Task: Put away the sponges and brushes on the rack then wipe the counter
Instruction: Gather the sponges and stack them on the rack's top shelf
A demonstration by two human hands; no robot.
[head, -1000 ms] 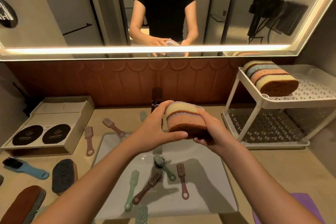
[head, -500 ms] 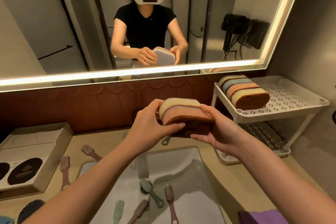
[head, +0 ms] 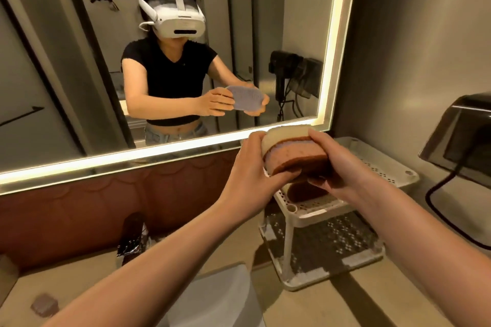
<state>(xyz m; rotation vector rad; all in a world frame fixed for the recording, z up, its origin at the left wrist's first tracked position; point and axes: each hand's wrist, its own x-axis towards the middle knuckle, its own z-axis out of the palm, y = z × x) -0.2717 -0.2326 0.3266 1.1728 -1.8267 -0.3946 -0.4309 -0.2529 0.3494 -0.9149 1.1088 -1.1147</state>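
The rack (head: 377,164) stands on the table (head: 403,297), its top shelf largely hidden by the hands; of the shelved sponges (head: 303,191) only a brown end shows. Both arms reach forward. The left hand (head: 251,167) and right hand (head: 342,164) each clamp a curled grip on the sponge stack (head: 292,150), just above that shelf.

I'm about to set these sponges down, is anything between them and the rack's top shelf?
Yes: a sponge already on the shelf lies right under the held sponges. The shelf to its right shows bare.
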